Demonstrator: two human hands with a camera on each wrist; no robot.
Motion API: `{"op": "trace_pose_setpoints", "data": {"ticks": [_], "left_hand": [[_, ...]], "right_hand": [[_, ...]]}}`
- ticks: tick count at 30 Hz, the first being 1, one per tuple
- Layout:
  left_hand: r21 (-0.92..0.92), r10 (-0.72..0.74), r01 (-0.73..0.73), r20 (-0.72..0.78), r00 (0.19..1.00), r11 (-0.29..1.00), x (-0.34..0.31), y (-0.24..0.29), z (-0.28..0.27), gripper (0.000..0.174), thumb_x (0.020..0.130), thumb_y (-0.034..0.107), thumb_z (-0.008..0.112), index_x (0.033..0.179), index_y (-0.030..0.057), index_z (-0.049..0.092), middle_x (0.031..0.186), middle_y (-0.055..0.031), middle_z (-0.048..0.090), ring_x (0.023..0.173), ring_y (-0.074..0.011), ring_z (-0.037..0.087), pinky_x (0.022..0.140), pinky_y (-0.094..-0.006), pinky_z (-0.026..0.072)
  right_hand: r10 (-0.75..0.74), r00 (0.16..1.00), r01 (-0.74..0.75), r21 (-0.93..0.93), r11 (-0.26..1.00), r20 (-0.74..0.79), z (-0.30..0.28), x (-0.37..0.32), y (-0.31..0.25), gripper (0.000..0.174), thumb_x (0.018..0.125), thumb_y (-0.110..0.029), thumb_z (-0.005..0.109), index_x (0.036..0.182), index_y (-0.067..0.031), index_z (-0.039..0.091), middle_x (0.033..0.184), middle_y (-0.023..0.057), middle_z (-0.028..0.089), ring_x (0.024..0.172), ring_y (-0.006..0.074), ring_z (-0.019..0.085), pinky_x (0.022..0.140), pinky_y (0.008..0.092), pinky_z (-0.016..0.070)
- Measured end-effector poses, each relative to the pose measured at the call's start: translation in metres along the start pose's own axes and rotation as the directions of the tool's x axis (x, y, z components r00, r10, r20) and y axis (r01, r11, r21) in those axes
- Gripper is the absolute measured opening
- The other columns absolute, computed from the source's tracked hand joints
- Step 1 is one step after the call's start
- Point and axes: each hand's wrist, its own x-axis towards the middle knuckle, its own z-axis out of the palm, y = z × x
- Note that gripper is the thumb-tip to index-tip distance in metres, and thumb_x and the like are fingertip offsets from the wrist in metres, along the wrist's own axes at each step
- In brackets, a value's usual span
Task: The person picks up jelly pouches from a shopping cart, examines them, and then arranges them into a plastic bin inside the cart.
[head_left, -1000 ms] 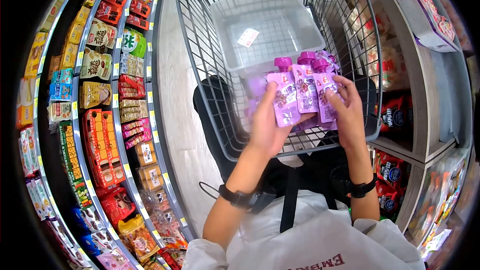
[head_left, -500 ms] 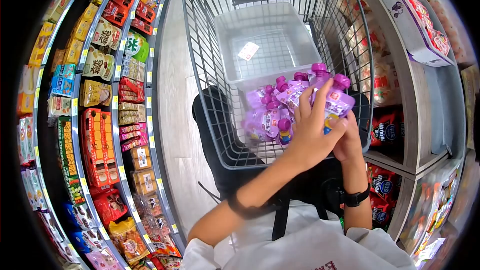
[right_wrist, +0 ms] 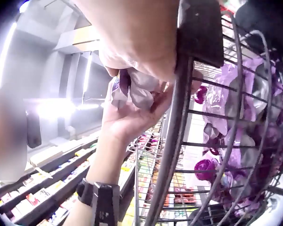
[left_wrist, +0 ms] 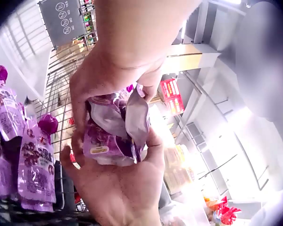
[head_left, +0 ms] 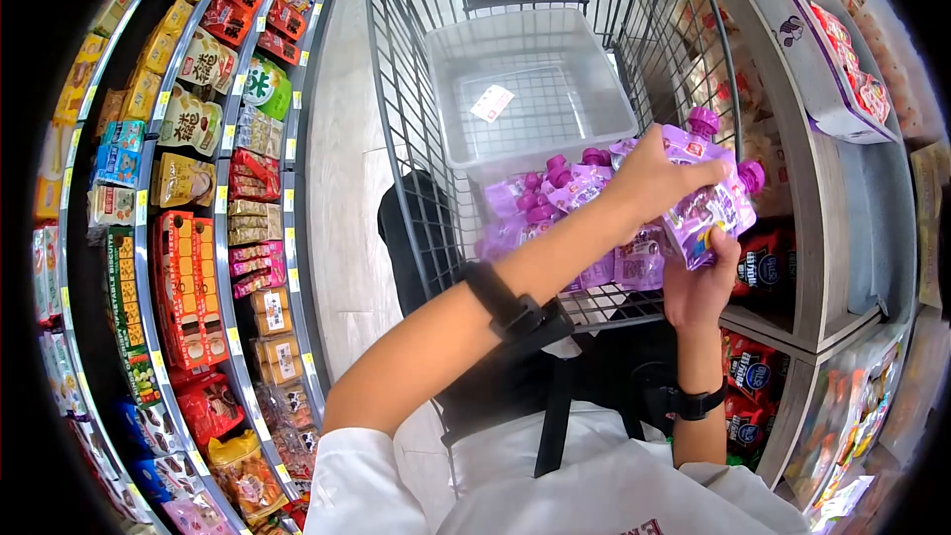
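Observation:
A small stack of purple spouted pouches (head_left: 701, 200) with magenta caps is held between both hands at the cart's right side. My left hand (head_left: 659, 183) reaches across and grips the stack from the left and above, its fingers over the front. From below, my right hand (head_left: 698, 287) holds the lower end, thumb on the front. In the left wrist view the pouches' (left_wrist: 106, 134) bottom ends face the camera between the two hands. More purple pouches (head_left: 580, 186) lie in the shopping cart just left of the held ones.
A clear plastic bin (head_left: 530, 89) with a white label stands in the wire shopping cart (head_left: 416, 193). Snack shelves (head_left: 228, 267) run along the left. On the right, a wooden shelf (head_left: 792, 337) stands close to the cart, with red bags and an open white box (head_left: 807, 50).
Both hands have gathered the pouches into one stack and carried it to the right, over the cart's edge. My left arm now reaches farther across. Other pouches in the cart have come into view.

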Motion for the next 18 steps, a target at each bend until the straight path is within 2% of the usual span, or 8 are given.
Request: {"op": "trace_pose_setpoints", "data": {"ticks": [2, 5, 8, 10, 12, 15, 17, 18], "left_hand": [[-0.024, -0.017, 0.017, 0.022, 1.000, 1.000, 0.010, -0.005, -0.005, 0.059, 0.076, 0.028, 0.081, 0.117, -0.0020, 0.051, 0.106, -0.0122, 0.064, 0.093, -0.0179, 0.065, 0.081, -0.0331, 0.0525], [0.229, 0.048, -0.045, -0.008, 0.999, 0.972, 0.029, -0.015, -0.011, 0.062, 0.069, 0.026, 0.083, 0.114, -0.0040, 0.052, 0.100, -0.0131, 0.065, 0.089, -0.0190, 0.065, 0.078, -0.0317, 0.0516], [0.394, 0.120, -0.133, 0.056, 0.991, 0.910, 0.038, -0.006, -0.014, 0.068, 0.066, 0.028, 0.085, 0.115, -0.0049, 0.052, 0.098, -0.0146, 0.065, 0.089, -0.0203, 0.065, 0.077, -0.0307, 0.0512], [0.372, 0.114, -0.139, 0.088, 0.990, 0.918, 0.050, -0.009, -0.016, 0.071, 0.064, 0.028, 0.084, 0.116, -0.0056, 0.051, 0.096, -0.0165, 0.065, 0.087, -0.0205, 0.064, 0.076, -0.0311, 0.0508], [0.302, 0.021, -0.087, 0.216, 0.976, 0.949, 0.051, 0.000, -0.018, 0.068, 0.065, 0.026, 0.083, 0.116, -0.0062, 0.052, 0.094, -0.0172, 0.065, 0.085, -0.0193, 0.064, 0.076, -0.0324, 0.0508], [0.191, -0.027, -0.063, 0.436, 0.900, 0.980, 0.061, 0.005, -0.025, 0.062, 0.066, 0.023, 0.081, 0.115, -0.0039, 0.054, 0.095, -0.0130, 0.066, 0.084, -0.0182, 0.064, 0.076, -0.0316, 0.0508], [0.118, -0.048, -0.017, 0.523, 0.851, 0.993, 0.064, 0.005, -0.024, 0.059, 0.066, 0.023, 0.084, 0.113, -0.0008, 0.056, 0.098, -0.0103, 0.067, 0.084, -0.0183, 0.065, 0.076, -0.0306, 0.0515], [0.108, -0.066, 0.006, 0.565, 0.822, 0.994, 0.060, 0.007, -0.026, 0.069, 0.071, 0.040, 0.082, 0.119, -0.0030, 0.055, 0.109, -0.0161, 0.067, 0.097, -0.0238, 0.065, 0.086, -0.0348, 0.0507]], "right_hand": [[-0.037, 0.999, 0.036, -0.038, 0.999, -0.029, -0.002, 0.003, 0.007, 0.054, 0.093, -0.032, 0.055, 0.138, -0.0047, 0.042, 0.132, 0.0086, 0.054, 0.123, 0.0215, 0.052, 0.106, 0.0385, 0.0368], [-0.161, 0.979, 0.127, -0.252, 0.960, -0.123, 0.006, 0.008, 0.013, 0.045, 0.099, -0.033, 0.051, 0.135, -0.0052, 0.045, 0.128, 0.0076, 0.057, 0.118, 0.0181, 0.054, 0.102, 0.0377, 0.0398], [-0.230, 0.961, 0.185, -0.261, 0.947, -0.154, 0.007, 0.011, 0.007, 0.040, 0.097, -0.022, 0.057, 0.130, -0.0021, 0.045, 0.123, 0.0100, 0.056, 0.111, 0.0172, 0.057, 0.097, 0.0355, 0.0439], [-0.164, 0.974, 0.142, -0.141, 0.980, -0.154, 0.003, 0.018, -0.012, 0.030, 0.098, -0.023, 0.056, 0.121, -0.0041, 0.052, 0.116, 0.0083, 0.060, 0.104, 0.0147, 0.059, 0.092, 0.0351, 0.0463], [-0.139, 0.976, 0.106, -0.194, 0.975, -0.168, 0.017, 0.019, -0.036, 0.030, 0.097, -0.022, 0.057, 0.120, -0.0032, 0.053, 0.113, 0.0081, 0.061, 0.099, 0.0140, 0.060, 0.088, 0.0330, 0.0475], [-0.113, 0.993, 0.096, -0.648, 0.756, 0.015, 0.038, 0.018, -0.077, 0.032, 0.093, -0.012, 0.059, 0.122, -0.0009, 0.051, 0.110, 0.0061, 0.059, 0.097, 0.0105, 0.059, 0.083, 0.0250, 0.0472], [-0.090, 0.993, 0.110, -0.884, 0.454, 0.077, 0.054, 0.022, -0.102, 0.016, 0.087, -0.005, 0.061, 0.102, -0.0028, 0.057, 0.090, 0.0000, 0.058, 0.078, 0.0054, 0.053, 0.069, 0.0192, 0.0414], [-0.005, 0.995, 0.093, -0.945, 0.314, 0.096, 0.055, 0.026, -0.116, 0.009, 0.085, -0.003, 0.061, 0.094, -0.0035, 0.058, 0.082, -0.0021, 0.056, 0.071, 0.0041, 0.049, 0.064, 0.0178, 0.0384]]}}
